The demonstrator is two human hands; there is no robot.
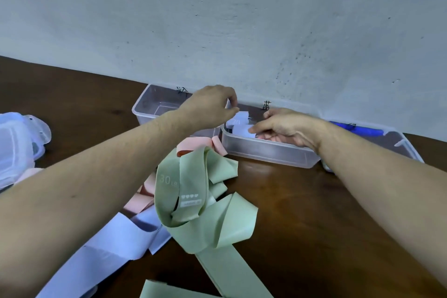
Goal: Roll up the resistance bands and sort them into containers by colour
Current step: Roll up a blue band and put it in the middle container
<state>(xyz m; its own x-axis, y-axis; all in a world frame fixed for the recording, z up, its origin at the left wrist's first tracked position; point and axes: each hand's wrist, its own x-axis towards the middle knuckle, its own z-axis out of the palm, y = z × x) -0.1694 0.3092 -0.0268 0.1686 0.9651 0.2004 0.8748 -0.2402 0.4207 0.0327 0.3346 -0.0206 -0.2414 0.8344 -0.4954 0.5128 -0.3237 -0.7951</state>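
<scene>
Lavender rolled band [240, 124] sits inside the middle clear container [266, 152] by the wall, held from both sides. From the head camera, the left hand [212, 106] pinches its top edge with curled fingertips, while the right hand [285, 129] curls round it from the right, apparently gripping. Green bands [205, 201], pink bands [200, 144] and more lavender bands [116, 244] lie loose on the brown table [314, 213].

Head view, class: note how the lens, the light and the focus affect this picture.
Head view: the wide lens bows the table edge along the wall and swells both forearms near the frame; light is soft and even, with a faint sheen on the wood; the left hand and right hand are slightly blurred, while the green band print "30 LB" reads clearly.
</scene>
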